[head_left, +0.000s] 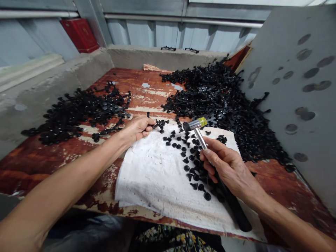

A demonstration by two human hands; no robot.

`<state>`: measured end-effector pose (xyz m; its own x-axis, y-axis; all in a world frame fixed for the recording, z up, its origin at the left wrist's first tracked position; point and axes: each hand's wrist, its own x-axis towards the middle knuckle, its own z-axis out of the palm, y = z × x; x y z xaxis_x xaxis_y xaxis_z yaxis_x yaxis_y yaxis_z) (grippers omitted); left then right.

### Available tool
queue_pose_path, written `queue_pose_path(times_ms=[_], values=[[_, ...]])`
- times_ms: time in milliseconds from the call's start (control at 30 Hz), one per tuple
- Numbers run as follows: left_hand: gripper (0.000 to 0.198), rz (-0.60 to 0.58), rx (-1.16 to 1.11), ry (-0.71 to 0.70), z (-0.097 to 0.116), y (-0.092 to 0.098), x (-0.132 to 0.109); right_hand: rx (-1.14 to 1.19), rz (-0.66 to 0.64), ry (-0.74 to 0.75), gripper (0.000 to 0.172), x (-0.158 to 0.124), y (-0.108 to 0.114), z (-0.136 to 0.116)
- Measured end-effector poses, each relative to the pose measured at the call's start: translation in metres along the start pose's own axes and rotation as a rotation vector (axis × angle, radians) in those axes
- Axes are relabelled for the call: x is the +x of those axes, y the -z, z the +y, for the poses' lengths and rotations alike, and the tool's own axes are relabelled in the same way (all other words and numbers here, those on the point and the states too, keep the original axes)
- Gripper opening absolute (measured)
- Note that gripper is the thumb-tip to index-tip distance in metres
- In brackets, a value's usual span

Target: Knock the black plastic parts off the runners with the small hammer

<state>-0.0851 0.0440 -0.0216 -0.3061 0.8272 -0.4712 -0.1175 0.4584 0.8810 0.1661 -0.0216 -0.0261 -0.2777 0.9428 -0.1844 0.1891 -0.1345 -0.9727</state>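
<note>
My right hand [223, 164] is wrapped round the metal shaft of a mallet [201, 136]. The mallet has a black face, a yellow face and a long black grip, and its head hangs over the cloth. With its fingers pinched, my left hand [139, 127] holds a black plastic piece [159, 124] with round knobs at the far edge of the white cloth [149, 175]. Loose black round-headed plugs [186, 168] lie scattered on the cloth between my hands. My right hand and the mallet hide some of them.
A tall heap of joined black plastic pieces [210, 91] stands at the back right, against a grey spotted panel [283, 101]. A smaller pile [86, 108] lies on the left of the worn red-brown tabletop [141, 84]. A red box [80, 35] rests on the concrete ledge.
</note>
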Motion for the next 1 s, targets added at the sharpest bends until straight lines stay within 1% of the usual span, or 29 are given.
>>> queue_pose_path(times_ms=[233,300,367,433,533,600,700,833,900,1000], values=[[0.023,0.013,0.023,-0.039,-0.002,-0.003,-0.001,-0.02,-0.017,0.004,0.055,0.001,-0.001,-0.001],[0.022,0.015,0.032,-0.057,-0.003,-0.003,-0.002,-0.069,-0.031,0.019,0.055,0.001,0.0,0.0],[0.022,0.016,0.038,-0.078,-0.006,-0.003,-0.003,-0.169,-0.035,0.071,0.052,0.001,0.002,0.0],[0.022,0.013,0.04,-0.101,-0.009,-0.002,-0.002,-0.342,-0.043,0.179,0.048,0.003,0.003,0.0],[0.019,0.017,0.069,-0.178,-0.013,0.0,0.003,-0.61,-0.062,0.425,0.045,0.013,0.0,-0.001],[0.018,0.023,0.102,-0.239,-0.016,0.001,0.007,-0.732,-0.063,0.573,0.047,0.023,-0.005,-0.002],[0.017,0.011,0.108,-0.281,-0.019,0.002,0.01,-0.854,-0.063,0.687,0.053,0.038,-0.013,-0.002],[0.016,0.036,0.058,-0.324,-0.022,0.0,0.006,-0.955,-0.107,0.735,0.061,0.045,-0.021,-0.005],[0.016,0.063,0.046,-0.341,-0.023,-0.002,0.002,-1.034,-0.132,0.702,0.063,0.045,-0.024,-0.009],[0.015,0.062,0.04,-0.348,-0.023,-0.003,0.0,-1.17,-0.189,0.613,0.065,0.043,-0.027,-0.013]])
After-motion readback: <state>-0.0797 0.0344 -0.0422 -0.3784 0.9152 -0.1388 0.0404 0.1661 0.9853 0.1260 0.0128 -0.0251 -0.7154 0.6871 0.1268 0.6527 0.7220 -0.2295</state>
